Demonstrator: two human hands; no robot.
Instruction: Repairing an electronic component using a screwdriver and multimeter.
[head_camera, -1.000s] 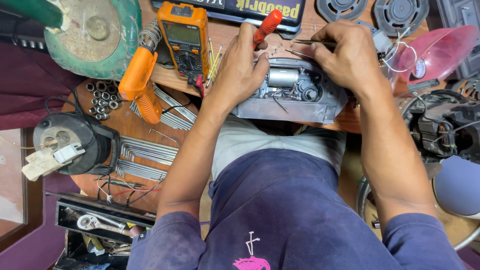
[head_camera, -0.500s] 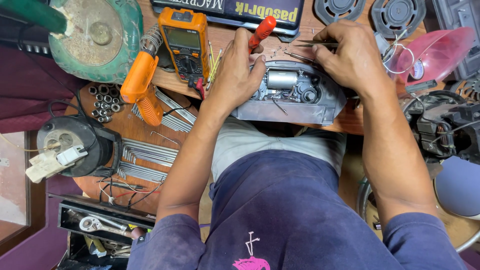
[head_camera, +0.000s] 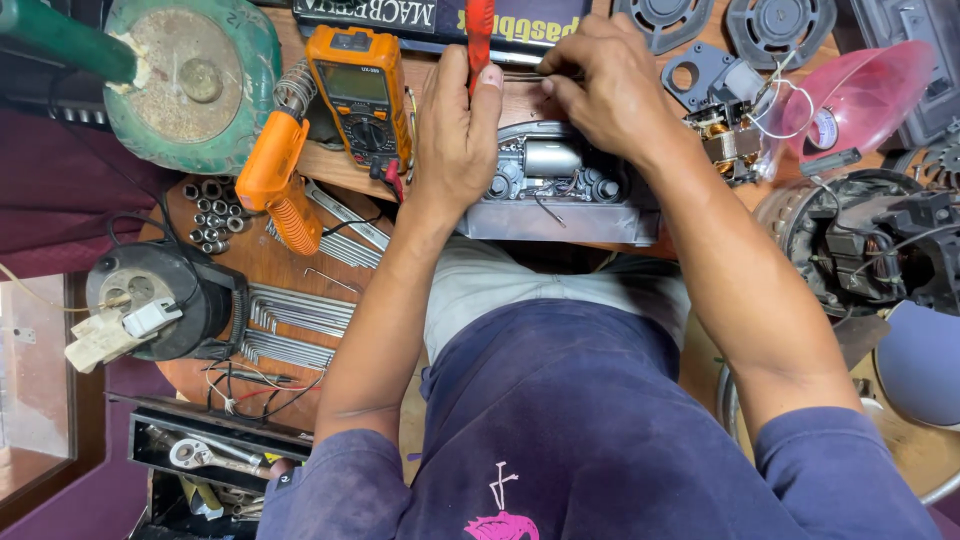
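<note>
Near edge of the bench: grey metal gearbox unit (head_camera: 560, 190) sits half over the edge, against the person's lap. If it's not braced, a hard push could likely tip it off.

Left hand (head_camera: 455, 130) is closed around a red-handled screwdriver (head_camera: 479, 35), thumb pressed along the handle, palm resting on the unit's left end. Tip is hidden behind the hand, so can't tell what it's seated in. Risk: a slip drives the blade toward the other hand, which is just beside it.

Right hand (head_camera: 610, 85) has fingertips pinched on a thin wire or pin (head_camera: 525, 76) at the unit's far side; too small to tell which. Small part, easy to drop into the clutter.

Left of the hands, an orange soldering gun (head_camera: 278, 180) hangs over the bench edge and an orange multimeter (head_camera: 360, 85) with loose leads lies close to the left wrist. A snag could drag either down.

Far right: a wound motor core (head_camera: 722, 140) with white leads, near the right forearm. An elbow sweep could catch those leads.
</note>
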